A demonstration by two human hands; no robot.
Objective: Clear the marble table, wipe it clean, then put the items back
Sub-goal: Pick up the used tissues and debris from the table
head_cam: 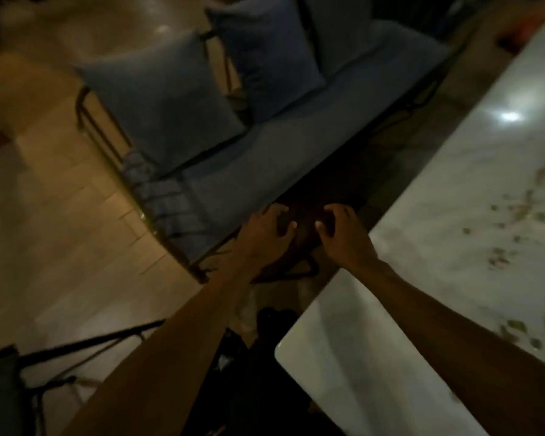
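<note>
Marble table (438,215) corner nearest; both hands (302,234) grip dark object (302,243) beside sofa (265,146).

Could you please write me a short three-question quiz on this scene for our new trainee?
1. True or false: green scraps lie scattered on the marble table.
2. What do the left hand and the right hand hold between them?
A. a dark object beside the table
B. a blue cushion
C. a white cloth
3. Fill in: two blue ______ lean on the bench beyond the hands.

Key: 1 true. 2 A; it is too dark to name it. 3 cushions.
</note>
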